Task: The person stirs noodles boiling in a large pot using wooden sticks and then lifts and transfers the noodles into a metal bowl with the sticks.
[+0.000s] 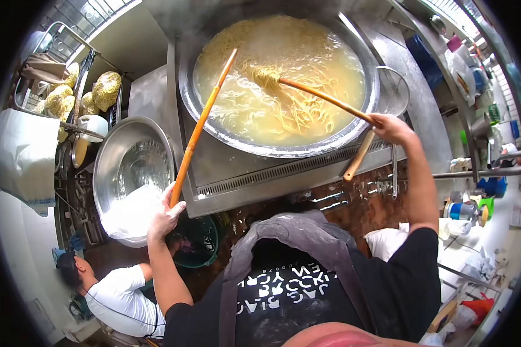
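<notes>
A huge round pot [279, 151] of bubbling, cloudy yellow liquid holds many noodles [304, 107]. My left hand [167, 215] is wrapped round the lower end of a long wooden stick [198, 130], whose tip is over the pot's left part. My right hand [392, 128] grips a second wooden stick [330, 99] at the pot's right rim. A clump of noodles [266, 76] hangs around that stick's far end, near the middle of the pot. Steam rises at the back.
A large steel bowl [104, 168] with water and a white bag is at the left. A strainer [395, 87] with a wooden handle lies right of the pot. A person in white [124, 301] is at lower left, beside a green tub [214, 251].
</notes>
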Motion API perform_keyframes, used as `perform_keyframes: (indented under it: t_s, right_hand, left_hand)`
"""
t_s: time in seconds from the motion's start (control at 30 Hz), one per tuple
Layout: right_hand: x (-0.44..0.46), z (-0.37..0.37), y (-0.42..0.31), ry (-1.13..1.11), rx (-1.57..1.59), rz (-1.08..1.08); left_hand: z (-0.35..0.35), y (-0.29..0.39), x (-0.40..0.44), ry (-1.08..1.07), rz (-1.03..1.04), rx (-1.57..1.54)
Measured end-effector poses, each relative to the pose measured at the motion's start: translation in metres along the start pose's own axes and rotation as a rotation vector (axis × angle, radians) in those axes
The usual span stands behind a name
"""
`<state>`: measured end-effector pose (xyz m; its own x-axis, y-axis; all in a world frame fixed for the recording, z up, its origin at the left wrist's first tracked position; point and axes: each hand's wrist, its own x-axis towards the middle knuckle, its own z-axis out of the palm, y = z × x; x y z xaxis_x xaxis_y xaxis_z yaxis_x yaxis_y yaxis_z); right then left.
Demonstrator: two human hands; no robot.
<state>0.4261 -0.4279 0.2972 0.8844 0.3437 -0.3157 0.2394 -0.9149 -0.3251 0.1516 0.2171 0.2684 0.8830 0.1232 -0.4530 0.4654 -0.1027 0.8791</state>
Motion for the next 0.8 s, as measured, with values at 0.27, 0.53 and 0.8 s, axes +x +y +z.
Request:
perform_keyframes:
  t_s: [0.27, 0.53, 0.8]
  right_hand:
    - [-0.058, -0.118, -0.001, 0.074, -0.114, 0.115]
    - [0.159, -0.095, 0.062, 0.185, -0.246, 0.037]
    - [0.281, -0.03, -0.001, 0.056, -0.243, -0.068]
  left_hand:
    - [0.009, 0.003, 0.002, 0.081, -0.119, -0.033]
    - [0.03, -0.002, -0.016, 0.082, 0.02, 0.074]
    - [0.038, 0.006, 0.008, 0.207, 0.07, 0.349]
